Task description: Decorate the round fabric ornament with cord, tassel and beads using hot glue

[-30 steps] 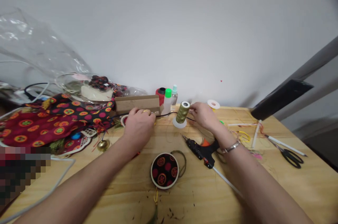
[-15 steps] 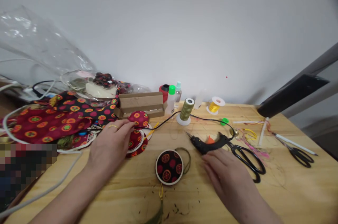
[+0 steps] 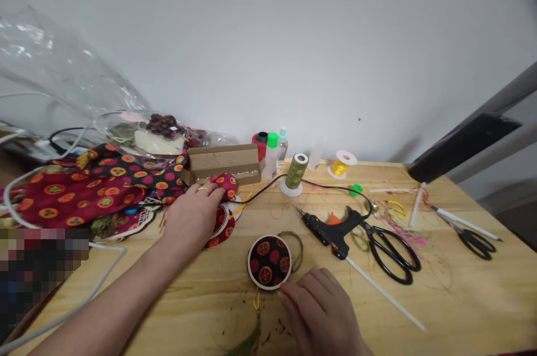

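Patterned fabric (image 3: 75,197) lies heaped at the far left, kept aside, it seems, to leave working room. The left hand (image 3: 193,216) rests over the red patterned discs (image 3: 223,237); its fingertips are hidden, so I cannot tell whether it grips one. Near the middle, the round fabric-covered piece (image 3: 269,262) lies flat on the surface (image 3: 201,305) — the right hand (image 3: 321,308) has its fingertips at the near-right rim, perhaps to steady it, though I can't confirm a pinch. Further right, the glue gun (image 3: 325,227) points its nozzle away from the person, probably for safety, beside the black-handled scissors (image 3: 391,251).
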`<state>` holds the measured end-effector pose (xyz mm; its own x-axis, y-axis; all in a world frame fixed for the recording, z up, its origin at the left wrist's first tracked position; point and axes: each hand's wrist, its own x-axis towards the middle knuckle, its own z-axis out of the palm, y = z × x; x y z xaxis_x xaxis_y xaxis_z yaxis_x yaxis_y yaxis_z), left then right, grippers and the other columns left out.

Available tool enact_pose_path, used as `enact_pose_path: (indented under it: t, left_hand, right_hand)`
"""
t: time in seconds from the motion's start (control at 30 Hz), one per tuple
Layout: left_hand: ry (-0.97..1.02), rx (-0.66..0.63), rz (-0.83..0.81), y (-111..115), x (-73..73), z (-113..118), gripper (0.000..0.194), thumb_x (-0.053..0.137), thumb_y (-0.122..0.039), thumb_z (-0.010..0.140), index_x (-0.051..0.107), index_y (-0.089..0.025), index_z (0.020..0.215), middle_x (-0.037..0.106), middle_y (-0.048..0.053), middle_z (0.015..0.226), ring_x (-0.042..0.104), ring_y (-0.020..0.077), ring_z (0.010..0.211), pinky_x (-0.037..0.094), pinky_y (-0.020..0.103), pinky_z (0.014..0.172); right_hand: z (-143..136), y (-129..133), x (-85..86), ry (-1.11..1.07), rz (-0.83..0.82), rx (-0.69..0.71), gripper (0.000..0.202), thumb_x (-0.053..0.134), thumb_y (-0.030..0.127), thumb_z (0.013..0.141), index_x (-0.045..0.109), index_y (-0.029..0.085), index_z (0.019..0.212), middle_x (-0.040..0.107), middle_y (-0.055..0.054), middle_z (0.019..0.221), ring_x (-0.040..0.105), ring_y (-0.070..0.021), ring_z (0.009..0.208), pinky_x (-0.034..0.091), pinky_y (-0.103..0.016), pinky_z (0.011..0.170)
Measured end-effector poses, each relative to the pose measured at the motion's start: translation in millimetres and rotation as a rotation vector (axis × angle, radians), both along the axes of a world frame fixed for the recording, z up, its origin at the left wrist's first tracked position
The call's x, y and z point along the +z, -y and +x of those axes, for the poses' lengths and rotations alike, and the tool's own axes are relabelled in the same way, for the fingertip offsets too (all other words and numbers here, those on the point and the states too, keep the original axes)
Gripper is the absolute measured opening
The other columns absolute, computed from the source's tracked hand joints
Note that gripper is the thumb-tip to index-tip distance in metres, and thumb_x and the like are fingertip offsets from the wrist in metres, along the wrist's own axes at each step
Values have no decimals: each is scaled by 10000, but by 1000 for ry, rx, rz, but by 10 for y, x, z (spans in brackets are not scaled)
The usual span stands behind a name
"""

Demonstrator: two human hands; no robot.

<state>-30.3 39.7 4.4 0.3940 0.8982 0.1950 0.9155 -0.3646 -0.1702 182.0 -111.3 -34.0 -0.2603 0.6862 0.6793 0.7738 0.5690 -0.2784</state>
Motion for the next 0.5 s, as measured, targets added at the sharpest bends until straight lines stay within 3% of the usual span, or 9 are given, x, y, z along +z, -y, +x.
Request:
enact_pose_path:
  t: [0.13, 0.23, 0.33, 0.4, 0.5]
  left_hand:
    - [157, 114, 104, -100, 21, 75, 349, 409, -216, 913, 554, -130, 1219, 647, 144, 1190, 604, 301, 1007, 492, 371, 757]
    - [197, 153, 54, -151, 57, 91, 394, 432, -230, 899, 520, -145, 1273, 701, 139, 1054, 619, 318, 963, 483, 369, 655]
    - [200, 135, 56, -196, 81, 57, 330, 420, -233, 901, 631, -172, 1148, 724, 122, 948, 612, 317, 946, 477, 367, 670]
    - [199, 87, 75, -222, 95, 20, 311, 407, -247, 907, 695, -188, 1010, 723, 112, 976, 596, 309, 967, 477, 381, 753]
    - [263, 50, 106, -242, 126, -21, 325, 398, -258, 905, 712, -191, 950, 722, 114, 998, 596, 305, 985, 468, 399, 820]
  right_hand:
    - [-33, -23, -84, -22, 29, 31, 86, 551, 75, 852, 623, 117, 875, 628, -53, 618, 503, -159, 563, 358, -286, 521]
    - [-19, -31, -112, -56, 6, 50, 99, 562, 61, 833, 622, 115, 891, 639, -65, 644, 511, -165, 582, 366, -289, 528]
    - [-23, -32, -131, -77, -17, 65, 114, 567, 60, 824, 623, 116, 907, 647, -72, 670, 517, -169, 601, 372, -292, 540]
    - [-32, -32, -142, -81, -20, 67, 115, 572, 61, 823, 622, 119, 908, 647, -71, 673, 518, -171, 610, 374, -295, 550]
    - [-39, -32, -153, -86, -34, 69, 107, 569, 62, 826, 619, 124, 897, 642, -67, 671, 513, -170, 613, 370, -296, 555]
